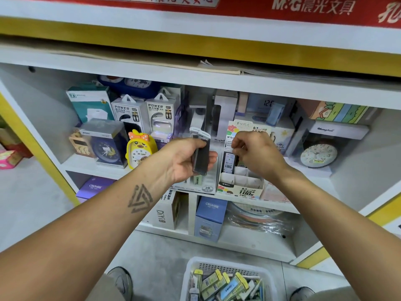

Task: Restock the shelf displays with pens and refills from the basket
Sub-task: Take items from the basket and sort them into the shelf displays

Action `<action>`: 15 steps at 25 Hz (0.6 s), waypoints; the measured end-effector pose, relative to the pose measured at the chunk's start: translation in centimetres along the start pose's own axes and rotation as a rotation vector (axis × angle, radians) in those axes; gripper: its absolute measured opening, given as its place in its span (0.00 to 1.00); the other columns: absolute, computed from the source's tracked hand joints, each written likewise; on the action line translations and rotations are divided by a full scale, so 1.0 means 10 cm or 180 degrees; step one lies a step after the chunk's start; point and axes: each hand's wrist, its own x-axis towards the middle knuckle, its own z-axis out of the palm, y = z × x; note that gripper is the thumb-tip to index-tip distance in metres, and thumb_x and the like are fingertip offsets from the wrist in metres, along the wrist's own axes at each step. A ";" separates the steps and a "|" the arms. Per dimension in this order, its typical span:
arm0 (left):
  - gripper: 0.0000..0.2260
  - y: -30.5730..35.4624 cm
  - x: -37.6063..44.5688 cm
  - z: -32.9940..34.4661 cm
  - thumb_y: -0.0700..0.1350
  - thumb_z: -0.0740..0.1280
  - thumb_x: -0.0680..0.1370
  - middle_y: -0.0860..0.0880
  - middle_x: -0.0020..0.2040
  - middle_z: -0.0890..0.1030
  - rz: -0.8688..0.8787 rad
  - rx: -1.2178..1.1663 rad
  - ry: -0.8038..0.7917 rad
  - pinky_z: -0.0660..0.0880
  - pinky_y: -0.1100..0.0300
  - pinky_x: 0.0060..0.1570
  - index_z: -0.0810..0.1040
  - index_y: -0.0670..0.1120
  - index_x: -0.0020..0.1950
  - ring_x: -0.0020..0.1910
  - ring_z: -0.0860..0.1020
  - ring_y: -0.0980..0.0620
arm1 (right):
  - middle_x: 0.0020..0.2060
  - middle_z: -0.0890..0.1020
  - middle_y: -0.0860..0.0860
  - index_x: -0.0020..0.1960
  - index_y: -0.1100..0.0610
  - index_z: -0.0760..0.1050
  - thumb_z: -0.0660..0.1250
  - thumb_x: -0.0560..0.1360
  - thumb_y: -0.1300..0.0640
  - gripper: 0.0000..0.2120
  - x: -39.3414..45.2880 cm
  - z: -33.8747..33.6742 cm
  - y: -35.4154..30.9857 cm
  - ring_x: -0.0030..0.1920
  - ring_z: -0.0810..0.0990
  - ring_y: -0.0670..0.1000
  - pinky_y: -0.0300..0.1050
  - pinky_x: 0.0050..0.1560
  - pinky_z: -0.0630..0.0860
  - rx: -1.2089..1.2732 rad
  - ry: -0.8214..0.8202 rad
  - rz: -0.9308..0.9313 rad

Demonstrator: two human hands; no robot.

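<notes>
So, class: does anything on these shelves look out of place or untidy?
Yes. Loose papers lie on the top board, edges overhanging. The refill display box has mostly empty slots. Refill packs in the basket lie jumbled at mixed angles.

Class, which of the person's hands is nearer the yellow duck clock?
Left. The left hand, gripping dark refill cases, is just right of the duck clock; the right hand is further right, over the display box.

Place: I'm in a stationery shop.
Sign: red brand banner with white "M&G" lettering (pixel 312 6) above me.
Stock: boxed white "POWER BANK" packs (pixel 128 114), yellow duck-shaped alarm clock (pixel 140 148), white cardboard lead-refill display box (pixel 240 183).
</notes>
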 end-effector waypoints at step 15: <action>0.12 -0.10 0.01 0.18 0.35 0.65 0.79 0.31 0.55 0.81 0.0136 0.0063 -0.0639 0.80 0.41 0.52 0.75 0.32 0.61 0.53 0.82 0.35 | 0.39 0.84 0.57 0.48 0.61 0.80 0.73 0.74 0.68 0.05 -0.05 -0.29 -0.15 0.31 0.78 0.49 0.40 0.32 0.74 0.2687 -0.0179 0.1178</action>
